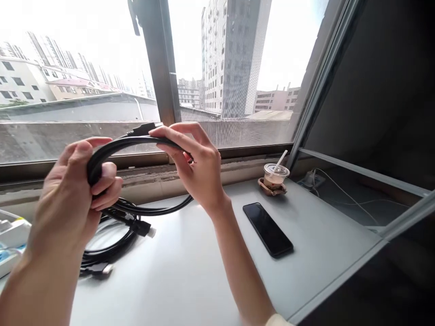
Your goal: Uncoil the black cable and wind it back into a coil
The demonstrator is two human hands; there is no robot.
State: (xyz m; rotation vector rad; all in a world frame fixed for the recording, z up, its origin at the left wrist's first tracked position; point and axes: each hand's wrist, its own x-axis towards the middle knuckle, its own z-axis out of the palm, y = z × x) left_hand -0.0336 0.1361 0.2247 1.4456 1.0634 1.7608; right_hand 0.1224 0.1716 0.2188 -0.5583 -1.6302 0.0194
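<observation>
A black cable, looped into a coil, is held up above the white table. My left hand wraps its fingers and thumb around the coil's left side. On the right, my right hand pinches the top of the coil between thumb and fingers. One black connector of the held cable lies along the top of the loop, near my right fingertips. Below and behind my left hand, a second coiled black cable rests on the table, with a plug and another plug showing.
A black phone lies on the white table. Behind it stands a lidded cup with a straw in a brown holder. White power strips sit at the left edge. A window and a metal-framed dark partition border the table.
</observation>
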